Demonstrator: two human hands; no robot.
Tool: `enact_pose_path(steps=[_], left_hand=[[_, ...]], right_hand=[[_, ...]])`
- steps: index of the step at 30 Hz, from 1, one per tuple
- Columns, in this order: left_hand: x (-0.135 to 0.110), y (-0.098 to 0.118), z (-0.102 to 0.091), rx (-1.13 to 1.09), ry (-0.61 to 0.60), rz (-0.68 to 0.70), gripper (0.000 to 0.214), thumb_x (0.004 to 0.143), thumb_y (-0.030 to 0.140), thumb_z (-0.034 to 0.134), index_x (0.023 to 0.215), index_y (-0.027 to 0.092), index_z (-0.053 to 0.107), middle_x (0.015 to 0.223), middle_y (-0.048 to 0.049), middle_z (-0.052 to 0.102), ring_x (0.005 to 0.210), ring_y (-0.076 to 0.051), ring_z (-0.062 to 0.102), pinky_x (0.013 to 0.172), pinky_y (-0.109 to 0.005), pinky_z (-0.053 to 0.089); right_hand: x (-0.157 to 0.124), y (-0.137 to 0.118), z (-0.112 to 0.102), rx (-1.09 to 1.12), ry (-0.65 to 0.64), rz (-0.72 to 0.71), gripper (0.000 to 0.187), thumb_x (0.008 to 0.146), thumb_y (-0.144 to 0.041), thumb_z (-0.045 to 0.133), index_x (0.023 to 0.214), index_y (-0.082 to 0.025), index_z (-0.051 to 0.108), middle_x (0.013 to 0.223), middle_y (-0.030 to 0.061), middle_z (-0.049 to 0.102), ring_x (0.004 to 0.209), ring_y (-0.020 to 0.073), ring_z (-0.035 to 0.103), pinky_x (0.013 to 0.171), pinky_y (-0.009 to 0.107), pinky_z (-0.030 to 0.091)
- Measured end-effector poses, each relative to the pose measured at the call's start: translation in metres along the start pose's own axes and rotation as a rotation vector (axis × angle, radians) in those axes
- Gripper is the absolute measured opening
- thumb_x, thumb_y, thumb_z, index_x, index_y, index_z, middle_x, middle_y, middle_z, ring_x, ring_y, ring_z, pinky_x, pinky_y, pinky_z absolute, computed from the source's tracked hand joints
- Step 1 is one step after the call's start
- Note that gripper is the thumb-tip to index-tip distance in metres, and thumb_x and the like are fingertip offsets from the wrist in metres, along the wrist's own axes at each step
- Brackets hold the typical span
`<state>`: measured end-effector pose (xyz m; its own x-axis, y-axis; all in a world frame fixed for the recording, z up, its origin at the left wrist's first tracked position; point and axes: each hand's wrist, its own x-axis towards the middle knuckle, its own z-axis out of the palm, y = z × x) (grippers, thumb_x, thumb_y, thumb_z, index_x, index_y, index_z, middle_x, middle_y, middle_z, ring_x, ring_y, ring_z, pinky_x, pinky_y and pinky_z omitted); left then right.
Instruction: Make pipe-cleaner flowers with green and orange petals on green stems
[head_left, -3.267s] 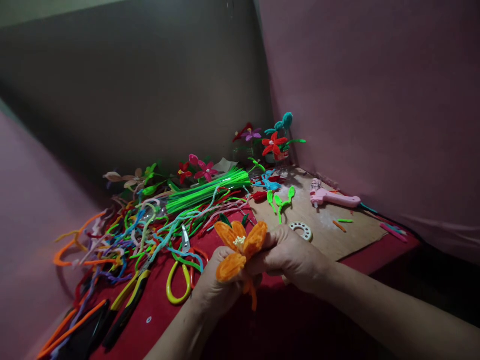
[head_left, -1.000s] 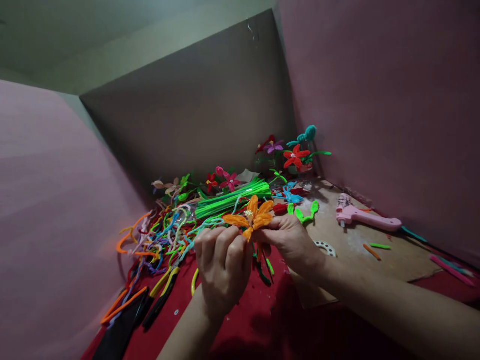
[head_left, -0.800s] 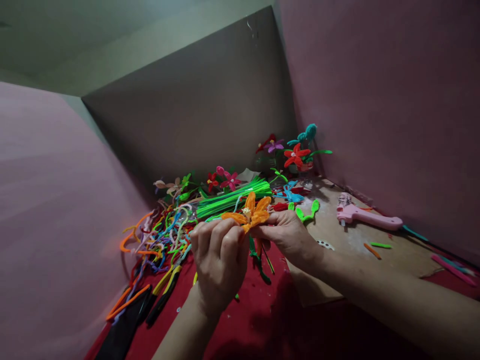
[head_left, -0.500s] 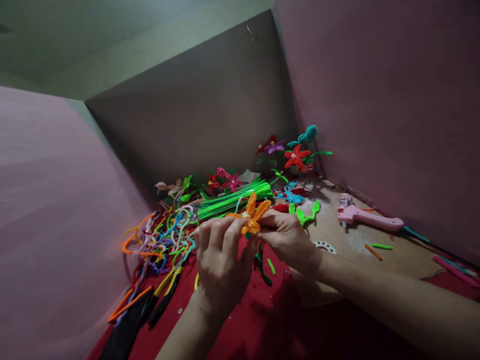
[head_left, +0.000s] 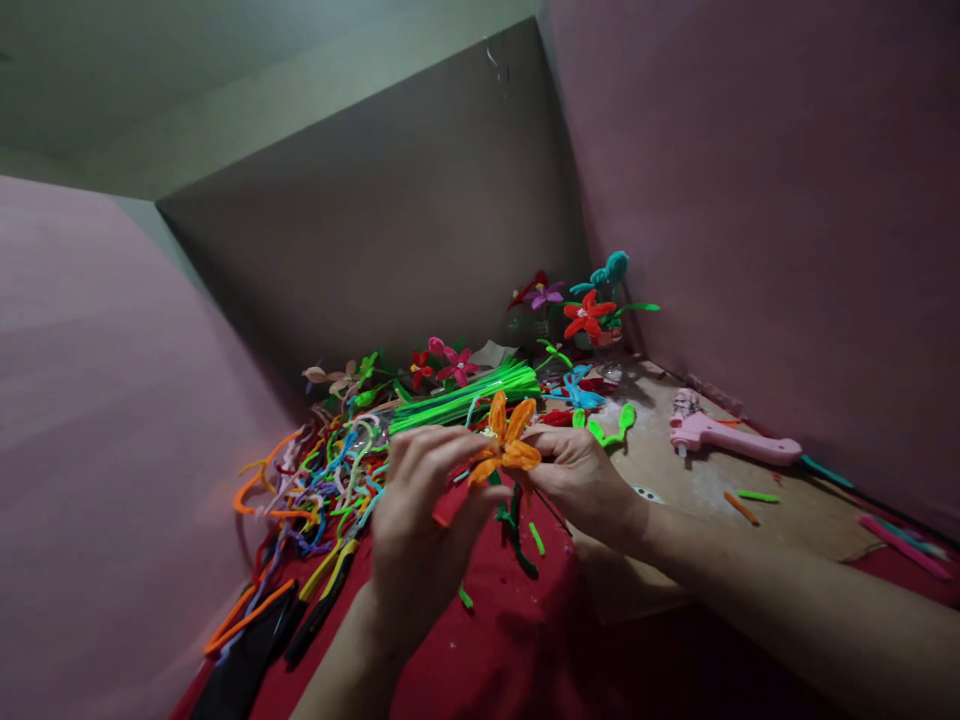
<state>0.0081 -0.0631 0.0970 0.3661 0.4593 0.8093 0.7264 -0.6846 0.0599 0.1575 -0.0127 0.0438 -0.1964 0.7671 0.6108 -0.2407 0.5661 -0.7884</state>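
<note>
An orange pipe-cleaner flower (head_left: 508, 432) with several looped petals faces me in the middle of the view. My right hand (head_left: 581, 480) pinches it from behind on its right side; the fingertips are partly hidden by the petals. A thin dark stem or wire sticks out below that hand. My left hand (head_left: 420, 520) is at the flower's left, thumb and fingers apart around the lower left petals. Whether its fingertips touch them I cannot tell. Below the flower, a dark green pipe-cleaner piece (head_left: 517, 540) lies on the red cloth (head_left: 480, 660).
Tangled coloured pipe cleaners (head_left: 330, 490) and yellow-black pliers (head_left: 322, 600) lie left. Behind my hands are a green pipe-cleaner bundle (head_left: 465, 395) and finished flowers (head_left: 590, 315). A pink glue gun (head_left: 735, 440) rests on the brown board (head_left: 652, 440), right.
My left hand has loosened from the flower, its thumb and fingers spreading apart and shifting slightly left. The flower has turned a little, showing its petals more fully. My right hand keeps its pinch.
</note>
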Motion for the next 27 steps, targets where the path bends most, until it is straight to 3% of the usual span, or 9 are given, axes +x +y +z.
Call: enact_pose_path(steps=[3,5,9,14,17,20,23,25,27], left_hand=[[0.007,-0.007,-0.015,-0.146,0.080,-0.440,0.018,0.079,0.028,0.058,0.095,0.021,0.060,0.089,-0.0027,0.063,0.081,-0.016,0.057,0.073,-0.028,0.045],[0.013,-0.013,-0.018,-0.243,-0.013,-0.638,0.019,0.077,0.034,0.059,0.089,0.019,0.062,0.078,-0.0012,0.063,0.069,-0.013,0.056,0.061,-0.024,0.045],[0.018,-0.019,-0.012,-0.469,-0.366,-0.804,0.028,0.076,0.041,0.056,0.066,0.015,0.061,0.055,0.0014,0.052,0.050,-0.010,0.045,0.048,-0.022,0.037],[0.009,-0.017,-0.004,-0.860,-0.414,-0.894,0.032,0.077,0.035,0.056,0.052,0.014,0.054,0.048,0.0009,0.045,0.046,-0.008,0.040,0.046,-0.023,0.035],[0.007,-0.020,-0.009,-0.843,-0.389,-0.837,0.032,0.080,0.036,0.052,0.058,0.014,0.061,0.053,-0.0031,0.054,0.050,-0.011,0.049,0.050,-0.025,0.041],[0.012,-0.025,-0.013,-0.614,-0.227,-0.684,0.017,0.080,0.030,0.056,0.086,0.017,0.066,0.069,-0.0036,0.062,0.063,-0.013,0.057,0.058,-0.025,0.046],[0.019,-0.028,-0.010,-0.378,-0.223,-0.358,0.029,0.077,0.020,0.061,0.106,0.023,0.061,0.091,-0.0052,0.063,0.082,-0.015,0.059,0.069,-0.027,0.049],[0.022,-0.027,-0.005,-0.182,-0.247,-0.097,0.028,0.077,0.017,0.059,0.104,0.023,0.062,0.099,-0.0062,0.062,0.090,-0.016,0.057,0.074,-0.029,0.048],[0.021,-0.026,0.000,-0.014,-0.203,0.085,0.020,0.078,0.015,0.059,0.096,0.021,0.064,0.094,-0.0061,0.063,0.086,-0.016,0.057,0.072,-0.029,0.047]], right_hand=[[0.000,0.001,-0.002,0.095,-0.030,0.043,0.010,0.072,-0.024,0.064,0.067,-0.016,0.070,0.073,0.0019,0.064,0.069,0.0130,0.057,0.071,0.028,0.046],[0.001,-0.001,-0.003,0.141,-0.044,0.074,0.013,0.070,-0.027,0.066,0.063,-0.016,0.068,0.069,0.0013,0.062,0.067,0.0126,0.055,0.068,0.028,0.045],[0.000,-0.005,-0.005,0.181,-0.064,0.116,0.022,0.069,-0.028,0.067,0.051,-0.016,0.061,0.054,-0.0032,0.048,0.053,0.0085,0.044,0.057,0.025,0.043],[-0.002,-0.005,-0.008,0.207,-0.087,0.109,0.021,0.068,-0.026,0.066,0.051,-0.016,0.059,0.055,-0.0030,0.047,0.053,0.0078,0.041,0.051,0.022,0.038],[-0.002,-0.005,-0.010,0.262,-0.108,0.156,0.018,0.067,-0.022,0.065,0.051,-0.015,0.058,0.057,-0.0032,0.048,0.054,0.0074,0.042,0.052,0.022,0.037],[-0.003,-0.004,-0.010,0.333,-0.165,0.266,0.018,0.065,-0.020,0.064,0.050,-0.014,0.057,0.052,-0.0043,0.046,0.048,0.0060,0.038,0.046,0.021,0.034],[-0.005,-0.003,-0.010,0.392,-0.233,0.309,0.015,0.064,-0.019,0.065,0.052,-0.014,0.057,0.048,-0.0056,0.045,0.043,0.0048,0.036,0.042,0.019,0.031],[-0.006,-0.002,-0.010,0.417,-0.251,0.298,0.012,0.064,-0.018,0.065,0.055,-0.014,0.058,0.051,-0.0050,0.048,0.045,0.0052,0.039,0.043,0.020,0.033],[-0.007,-0.001,-0.009,0.415,-0.234,0.285,0.010,0.065,-0.018,0.066,0.058,-0.014,0.060,0.054,-0.0044,0.050,0.048,0.0057,0.041,0.046,0.020,0.035]])
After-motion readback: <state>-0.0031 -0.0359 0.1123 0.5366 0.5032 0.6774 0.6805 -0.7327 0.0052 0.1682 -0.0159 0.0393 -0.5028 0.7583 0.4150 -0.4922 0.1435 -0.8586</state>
